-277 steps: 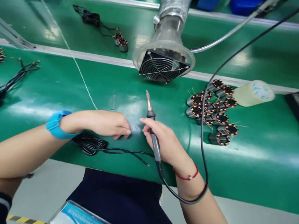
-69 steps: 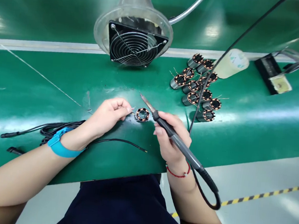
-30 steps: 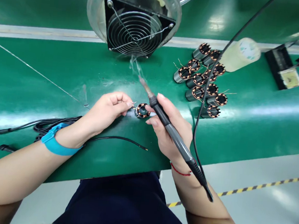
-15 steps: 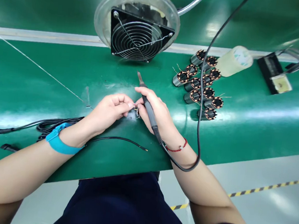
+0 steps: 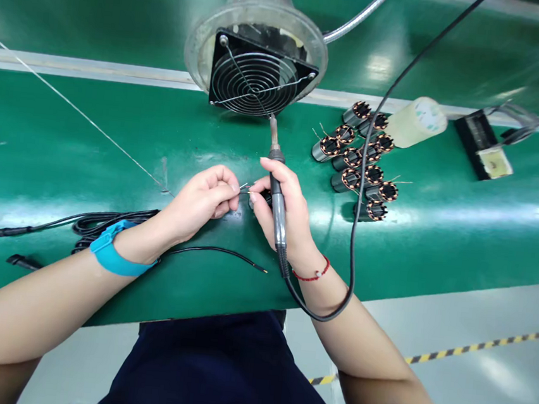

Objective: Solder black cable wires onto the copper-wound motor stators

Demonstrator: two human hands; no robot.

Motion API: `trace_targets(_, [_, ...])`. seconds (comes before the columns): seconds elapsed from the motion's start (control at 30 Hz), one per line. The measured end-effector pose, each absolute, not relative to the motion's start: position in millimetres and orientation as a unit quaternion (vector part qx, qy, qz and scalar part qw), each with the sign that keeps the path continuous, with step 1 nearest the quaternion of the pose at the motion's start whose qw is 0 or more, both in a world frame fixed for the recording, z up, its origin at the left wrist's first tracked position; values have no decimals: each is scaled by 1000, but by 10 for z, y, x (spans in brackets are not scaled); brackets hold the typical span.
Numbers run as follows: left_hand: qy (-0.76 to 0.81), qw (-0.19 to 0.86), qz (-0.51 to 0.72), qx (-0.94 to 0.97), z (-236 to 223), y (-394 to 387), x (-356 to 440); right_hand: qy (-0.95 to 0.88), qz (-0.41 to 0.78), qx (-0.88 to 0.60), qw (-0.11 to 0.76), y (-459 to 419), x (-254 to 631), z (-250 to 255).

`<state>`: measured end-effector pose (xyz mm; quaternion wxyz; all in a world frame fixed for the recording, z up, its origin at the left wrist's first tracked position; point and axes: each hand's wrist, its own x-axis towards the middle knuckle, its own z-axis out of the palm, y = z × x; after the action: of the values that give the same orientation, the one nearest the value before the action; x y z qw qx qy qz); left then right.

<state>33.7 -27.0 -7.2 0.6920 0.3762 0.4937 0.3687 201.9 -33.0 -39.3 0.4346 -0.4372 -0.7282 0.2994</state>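
My left hand (image 5: 208, 196) pinches the thin wire ends of a black cable, which poke out past its fingertips. Close on its right, my right hand (image 5: 285, 210) grips a soldering iron (image 5: 278, 212), tip pointing away toward the fan. Its thumb and forefinger tips reach the wire ends. Mostly hidden behind those fingers is a motor stator (image 5: 253, 203) on the bench. A coiled black cable (image 5: 98, 227) lies beside and under my left forearm, and another cable end (image 5: 226, 251) with bare tips lies in front of my hands.
A fume extractor fan (image 5: 257, 83) hangs just beyond the iron's tip. Several copper-wound stators (image 5: 350, 159) stand at the right, near a tape roll (image 5: 417, 122) and a black iron stand (image 5: 482, 146). The iron's cord (image 5: 359, 204) loops over my right forearm. A solder wire (image 5: 78, 114) runs in from the left.
From holding the iron near the stator, my right hand has come in beside my left fingertips and turned the iron upward. The stator appeared earlier and is now mostly covered. Smoke has gone.
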Motion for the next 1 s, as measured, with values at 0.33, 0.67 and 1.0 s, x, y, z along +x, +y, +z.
trace_targets(0.33, [493, 526, 397, 568, -159, -332, 290, -672, 376, -421, 480, -332, 2005, -348])
trace_targets(0.67, [542, 435, 354, 626, -185, -325, 259, -686, 396, -420, 442, -341, 2050, -351])
trace_targets(1.0, [574, 443, 295, 622, -114, -334, 263, -733, 356, -426, 392, -314, 2138, -349])
